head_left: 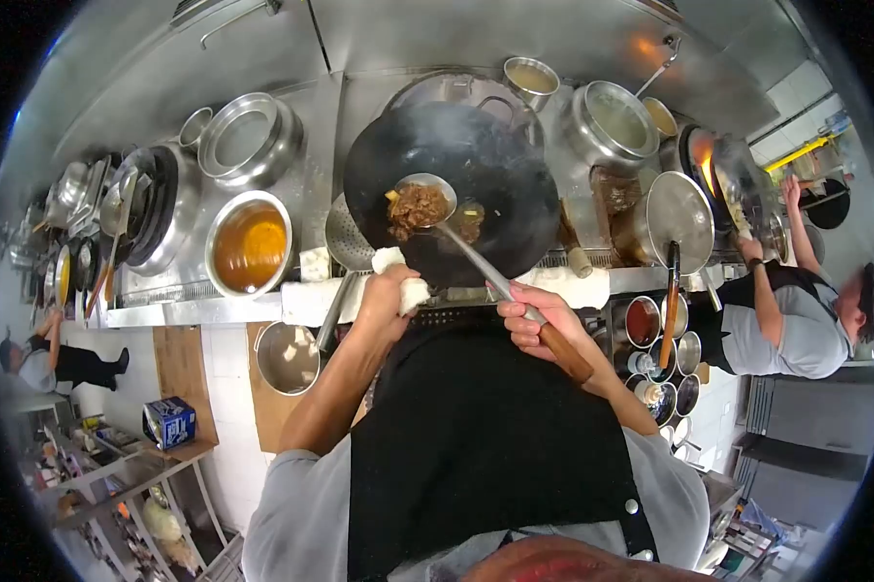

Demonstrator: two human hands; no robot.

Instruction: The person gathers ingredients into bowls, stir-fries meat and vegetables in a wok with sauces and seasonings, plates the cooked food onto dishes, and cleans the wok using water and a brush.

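Note:
A large black wok (pixel 515 165) stands on the stove in front of me, with faint steam over it. My left hand (pixel 390 299) is closed round a folded white cloth (pixel 414 294) at the wok's near left edge. The fingers of my right hand (pixel 544 325) wrap round the wooden handle of a metal ladle (pixel 476 256). The ladle's bowl is inside the wok and holds brown cooked food (pixel 418 209) with a yellowish piece. A little more food and liquid lies in the wok beside the bowl.
Left of the wok are a perforated skimmer (pixel 348 236) and a pot of orange-brown liquid (pixel 253 250). A strainer (pixel 682 218) and sauce containers (pixel 643 322) stand at right. One person (pixel 786 325) works at the right by a flame (pixel 707 165), another (pixel 44 359) far left.

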